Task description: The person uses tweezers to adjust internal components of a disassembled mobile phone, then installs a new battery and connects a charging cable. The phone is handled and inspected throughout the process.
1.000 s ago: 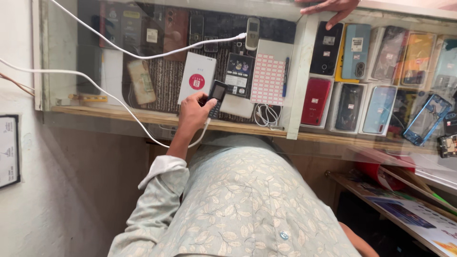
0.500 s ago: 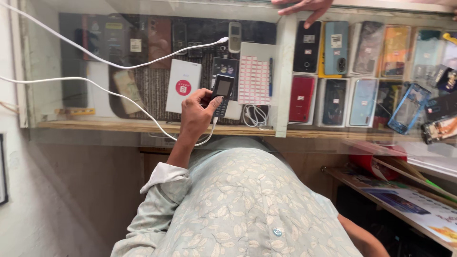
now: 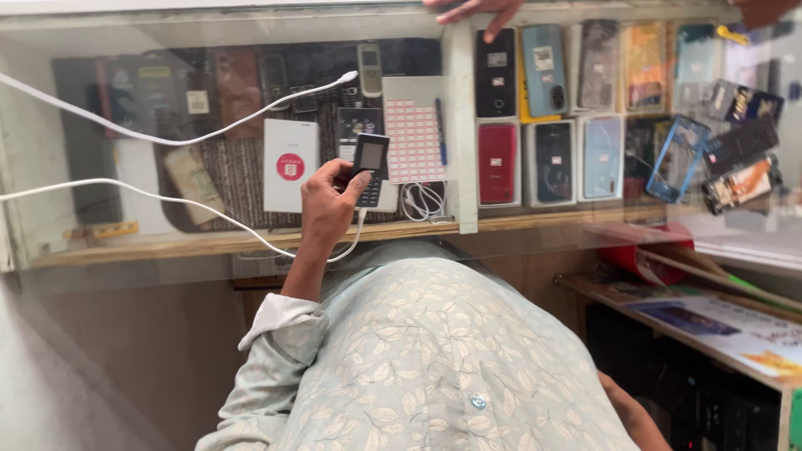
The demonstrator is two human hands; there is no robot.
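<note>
**A small phone held up over a glass shop worktop**

The glass worktop (image 3: 251, 242) runs across the top of the view, with a wooden edge along its front. Under the glass lie many phones and phone covers in rows. At 1 o'clock the phone covers (image 3: 547, 117) sit side by side, black, blue, red and grey. At 11 o'clock a white box with a red circle (image 3: 290, 163) lies flat, and just to its right is a sheet of small pink stickers (image 3: 413, 129). Two white cables (image 3: 150, 138) stretch in from 9 o'clock. At 4 o'clock a low wooden shelf (image 3: 710, 334) holds papers and coloured things.

The left hand (image 3: 327, 200) is raised near the middle of the view, at 12 o'clock from the person's leafy pale shirt. Its fingers and thumb pinch a small black phone (image 3: 369, 167) by its lower part. The phone stands upright, with a grey screen on top and buttons below. A white cable hangs down from the hand.

The right hand is not in view.

Another person's hand (image 3: 476, 10) rests on the worktop's far edge at 12 o'clock.
</note>
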